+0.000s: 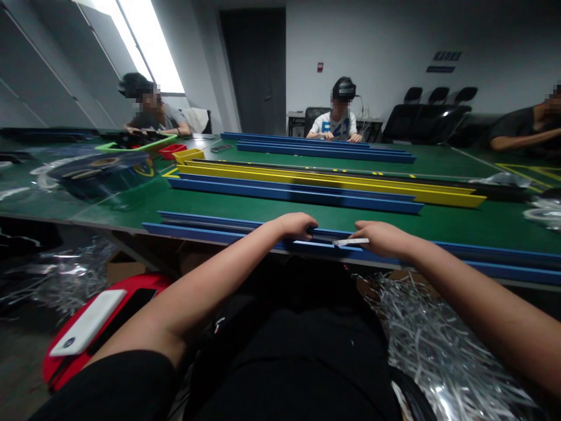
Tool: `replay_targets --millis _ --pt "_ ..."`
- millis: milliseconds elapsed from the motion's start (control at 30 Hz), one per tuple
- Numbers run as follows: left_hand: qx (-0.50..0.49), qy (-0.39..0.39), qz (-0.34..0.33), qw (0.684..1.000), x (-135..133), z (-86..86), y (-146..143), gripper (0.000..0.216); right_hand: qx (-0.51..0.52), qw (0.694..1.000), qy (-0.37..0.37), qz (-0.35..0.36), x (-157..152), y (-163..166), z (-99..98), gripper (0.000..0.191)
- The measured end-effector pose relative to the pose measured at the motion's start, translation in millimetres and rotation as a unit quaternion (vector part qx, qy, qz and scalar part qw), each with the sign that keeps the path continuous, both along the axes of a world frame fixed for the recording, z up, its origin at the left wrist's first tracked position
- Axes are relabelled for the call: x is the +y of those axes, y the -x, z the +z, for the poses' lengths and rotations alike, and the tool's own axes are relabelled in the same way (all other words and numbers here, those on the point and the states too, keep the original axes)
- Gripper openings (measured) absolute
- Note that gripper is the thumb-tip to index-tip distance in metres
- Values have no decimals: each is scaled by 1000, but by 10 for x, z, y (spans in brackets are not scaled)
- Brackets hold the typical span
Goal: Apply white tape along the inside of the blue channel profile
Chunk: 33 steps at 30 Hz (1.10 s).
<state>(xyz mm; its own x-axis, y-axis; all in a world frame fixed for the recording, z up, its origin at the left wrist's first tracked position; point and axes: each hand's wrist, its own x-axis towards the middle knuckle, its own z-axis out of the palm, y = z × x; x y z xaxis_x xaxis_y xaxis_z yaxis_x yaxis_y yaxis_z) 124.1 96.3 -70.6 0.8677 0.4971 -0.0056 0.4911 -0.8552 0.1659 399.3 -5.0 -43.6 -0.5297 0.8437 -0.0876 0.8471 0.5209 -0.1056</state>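
Both my hands rest at the near edge of a green table (263, 204), on a long blue rail (205, 228) that runs left to right. My left hand (295, 225) is curled, its fingers pressed over the rail's dark inner strip. My right hand (380, 237) is closed in a pinch on a thin, flat white strip (350, 241) that lies along the rail and points toward my left hand. The two hands are a short gap apart.
More blue rails (298, 196) and a yellow rail (333, 182) lie across the table. Red, yellow and green bins (186, 153) stand at the back left. Three other people sit around the table. Shredded silver strips (438, 345) pile by my right knee; a red stool (87, 327) holds a white device.
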Motion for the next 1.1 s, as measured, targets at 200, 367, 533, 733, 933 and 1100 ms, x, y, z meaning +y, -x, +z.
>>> replay_targets --millis 200,367,533,733,933,1100 --pt "-1 -9 23 1000 4 -39 23 24 219 971 -22 -99 -158 -225 -108 32" --pt "-8 -15 15 1000 9 -40 59 22 288 945 -59 -145 -276 -229 -168 40" --pt "-21 -19 -35 999 40 -36 88 19 329 912 -76 -233 -352 -104 -216 41" --pt "-6 -24 -50 998 54 -9 187 18 411 855 -58 -311 -343 44 -213 44" --pt "-8 -8 -3 1000 227 -5 833 20 430 849 -95 -291 -212 352 -240 40" --pt "-6 11 38 999 396 -45 1334 22 214 946 -198 -144 -88 526 -266 26"
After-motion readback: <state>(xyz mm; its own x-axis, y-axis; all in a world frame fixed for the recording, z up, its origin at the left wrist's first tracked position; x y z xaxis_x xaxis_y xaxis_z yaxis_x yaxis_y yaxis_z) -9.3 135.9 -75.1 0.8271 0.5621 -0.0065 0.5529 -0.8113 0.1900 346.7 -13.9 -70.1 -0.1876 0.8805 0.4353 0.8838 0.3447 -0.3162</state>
